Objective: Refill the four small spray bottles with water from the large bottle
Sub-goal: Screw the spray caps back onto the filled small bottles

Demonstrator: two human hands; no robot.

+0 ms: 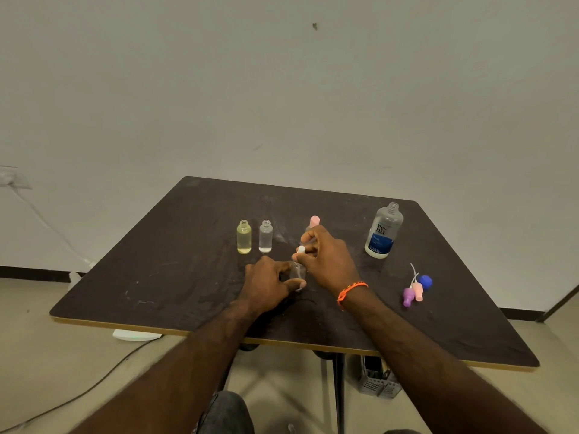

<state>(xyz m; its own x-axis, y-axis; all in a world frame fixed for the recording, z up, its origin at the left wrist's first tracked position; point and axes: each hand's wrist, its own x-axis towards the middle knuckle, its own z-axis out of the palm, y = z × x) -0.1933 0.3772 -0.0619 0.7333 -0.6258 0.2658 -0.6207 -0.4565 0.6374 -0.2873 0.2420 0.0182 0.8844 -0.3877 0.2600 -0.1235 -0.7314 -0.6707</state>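
Gripping the upright clear spray bottle (298, 272) with your left hand (268, 281), your right hand (326, 256) pinches its white spray head (301, 249); large bottle (384, 230) stands at 2 o'clock, nearer the right.

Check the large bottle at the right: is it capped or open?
Open. The large bottle stands upright on the table with its threaded neck bare; a blue cap lies nearer the person.
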